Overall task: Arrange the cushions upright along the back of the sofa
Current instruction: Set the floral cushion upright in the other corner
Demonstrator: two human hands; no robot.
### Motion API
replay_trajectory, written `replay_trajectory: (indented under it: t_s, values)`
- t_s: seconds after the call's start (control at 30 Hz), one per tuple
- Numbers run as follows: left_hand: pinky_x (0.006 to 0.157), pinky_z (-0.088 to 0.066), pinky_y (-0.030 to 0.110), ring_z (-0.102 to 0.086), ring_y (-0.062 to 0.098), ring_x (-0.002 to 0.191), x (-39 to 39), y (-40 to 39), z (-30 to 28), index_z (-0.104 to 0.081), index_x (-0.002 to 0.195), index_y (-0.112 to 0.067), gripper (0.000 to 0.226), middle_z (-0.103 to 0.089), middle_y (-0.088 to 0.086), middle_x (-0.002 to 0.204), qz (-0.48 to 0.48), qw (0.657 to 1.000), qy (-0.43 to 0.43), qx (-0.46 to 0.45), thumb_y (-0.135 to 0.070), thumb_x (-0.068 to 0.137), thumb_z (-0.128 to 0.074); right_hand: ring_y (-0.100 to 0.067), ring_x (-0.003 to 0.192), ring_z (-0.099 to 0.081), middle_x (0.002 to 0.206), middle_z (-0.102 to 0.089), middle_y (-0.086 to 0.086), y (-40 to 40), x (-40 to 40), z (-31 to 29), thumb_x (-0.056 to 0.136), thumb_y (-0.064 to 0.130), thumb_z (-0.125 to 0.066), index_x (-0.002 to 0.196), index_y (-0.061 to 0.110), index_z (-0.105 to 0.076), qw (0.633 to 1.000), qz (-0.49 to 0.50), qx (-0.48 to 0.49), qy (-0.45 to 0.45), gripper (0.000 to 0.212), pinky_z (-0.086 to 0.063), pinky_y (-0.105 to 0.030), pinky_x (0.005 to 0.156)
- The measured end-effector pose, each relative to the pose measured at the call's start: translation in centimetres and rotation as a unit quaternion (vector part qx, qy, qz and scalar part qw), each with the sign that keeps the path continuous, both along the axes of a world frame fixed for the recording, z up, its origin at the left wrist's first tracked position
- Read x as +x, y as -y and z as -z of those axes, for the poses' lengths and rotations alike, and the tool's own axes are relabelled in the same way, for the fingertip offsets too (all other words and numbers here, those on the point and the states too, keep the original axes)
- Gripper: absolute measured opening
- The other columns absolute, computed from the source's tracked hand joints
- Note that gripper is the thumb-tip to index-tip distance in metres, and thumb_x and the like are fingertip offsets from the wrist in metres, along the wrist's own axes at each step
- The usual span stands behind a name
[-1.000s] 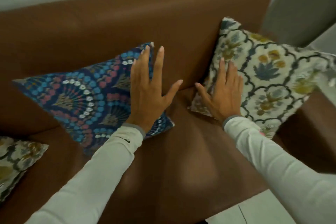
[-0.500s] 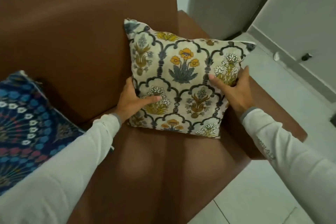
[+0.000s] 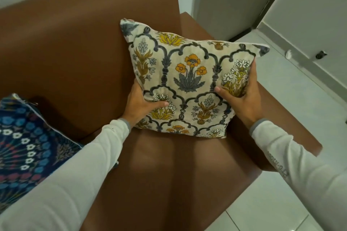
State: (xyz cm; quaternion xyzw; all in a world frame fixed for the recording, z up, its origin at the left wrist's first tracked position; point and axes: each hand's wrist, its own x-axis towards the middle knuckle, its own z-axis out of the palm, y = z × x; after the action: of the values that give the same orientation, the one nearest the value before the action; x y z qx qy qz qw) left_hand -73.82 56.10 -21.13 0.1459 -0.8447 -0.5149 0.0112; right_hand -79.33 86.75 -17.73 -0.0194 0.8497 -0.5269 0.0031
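Left grip (image 3: 139, 104): your fingers clasp the floral cushion (image 3: 187, 80).
Right grip (image 3: 244, 97): clasps its opposite edge.
Cushion: upright on sofa (image 3: 75, 52).

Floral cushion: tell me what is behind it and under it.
Behind the floral cushion rises the brown sofa backrest; its bottom edge rests on the seat. The left hand and right hand grip its sides. Their fingers behind the cushion are hidden.

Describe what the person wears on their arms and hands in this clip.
Both arms wear long white sleeves with grey ribbed cuffs. The right sleeve has small grey lettering, too blurred to read. The left hand and right hand are bare: no gloves or rings visible.
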Motion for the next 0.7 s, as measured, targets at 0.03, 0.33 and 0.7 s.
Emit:
replay_trajectory:
  t_s: [0.03,0.33,0.7]
  values:
    - [0.126,-0.039,0.045,-0.047,0.018,0.147,0.0,0.0,-0.3,-0.034,0.161,-0.020,0.132,-0.052,0.002,0.157,0.002,1.000,0.009,-0.004,-0.048,0.055,-0.106,-0.026,0.156,-0.044,0.171,-0.044,-0.004,0.0,0.2,-0.4,0.072,0.077,-0.086,0.177,0.023,-0.009,0.998,0.016,0.051,-0.010,0.140,-0.038,-0.055,0.129]
    - [0.132,-0.020,0.056,-0.025,0.044,0.162,-3.2,-2.4,-5.8,-0.030,0.166,0.000,0.081,-0.025,0.031,0.173,0.045,0.860,-0.226,-0.455,-0.059,0.111,-0.040,-0.045,0.163,-0.032,0.174,-0.035,-0.029,4.8,-2.4,-4.0,0.106,0.075,-0.034,0.169,0.011,-0.039,0.876,-0.024,0.412,-0.249,0.090,-0.019,-0.065,0.133]
    - [0.133,-0.020,0.052,-0.025,0.038,0.163,1.5,1.2,-7.0,-0.027,0.167,0.002,0.087,-0.025,0.025,0.175,0.042,0.820,-0.180,-0.541,-0.065,0.112,-0.024,-0.046,0.164,-0.031,0.175,-0.035,-0.028,8.1,-0.5,-5.0,0.108,0.067,-0.035,0.169,0.007,-0.037,0.831,-0.051,0.481,-0.275,0.085,-0.018,-0.068,0.131]
